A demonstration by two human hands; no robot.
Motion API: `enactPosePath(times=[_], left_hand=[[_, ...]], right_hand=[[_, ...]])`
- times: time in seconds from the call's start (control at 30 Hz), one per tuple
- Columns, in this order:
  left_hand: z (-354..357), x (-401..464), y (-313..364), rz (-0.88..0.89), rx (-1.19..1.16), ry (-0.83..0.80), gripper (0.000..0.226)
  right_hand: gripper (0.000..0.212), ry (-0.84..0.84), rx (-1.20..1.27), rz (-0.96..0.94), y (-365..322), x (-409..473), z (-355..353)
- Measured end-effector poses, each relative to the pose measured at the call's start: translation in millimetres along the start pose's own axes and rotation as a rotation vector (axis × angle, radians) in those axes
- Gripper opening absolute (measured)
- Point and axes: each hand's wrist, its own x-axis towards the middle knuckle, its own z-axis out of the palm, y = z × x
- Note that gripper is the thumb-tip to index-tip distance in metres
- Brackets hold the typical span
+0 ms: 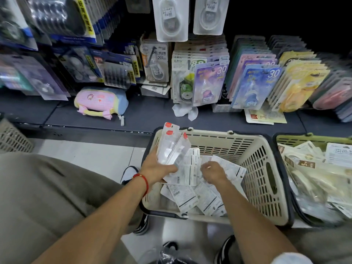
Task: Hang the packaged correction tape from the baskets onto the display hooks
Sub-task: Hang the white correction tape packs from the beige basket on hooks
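Our left hand [159, 168] grips glossy clear packs [172, 147] above the slatted beige basket [266, 168]; our right hand [214, 173] seemingly pinches a flat card [230, 168].

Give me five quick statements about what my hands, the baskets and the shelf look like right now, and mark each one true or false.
1. The left hand holds a bunch of clear packages with red tops. True.
2. The right hand is lifted up to a display hook. False: it is down in the cream basket, on the white packages.
3. The cream basket is empty. False: white packages lie across its bottom.
4. A second, green basket stands to the right, filled with packets. True.
5. A pink and blue plush pouch lies on the dark shelf. True.
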Motion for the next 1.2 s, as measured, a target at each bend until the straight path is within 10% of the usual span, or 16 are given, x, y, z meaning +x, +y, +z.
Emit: enactPosePath(times=[0.27, 0.73, 0.97, 1.2], left_hand=[[-10, -1, -6, -0.028, -0.134, 0.019, 0.064], [2, 4, 24, 0.332, -0.017, -0.094, 0.073], [-2, 2, 50, 0.311, -0.348, -0.131, 0.071], [-18, 3, 121, 0.362, -0.541, -0.288, 0.076]], right_hand=[[0.035, -0.02, 0.142, -0.028, -6, 2, 43], [0.026, -0.272, 0.541, -0.276, -96, -59, -101], [0.018, -0.311, 0.218, -0.435, -144, -86, -149], [0.02, 0.025, 0.027, -0.755, -194, -111, -209]])
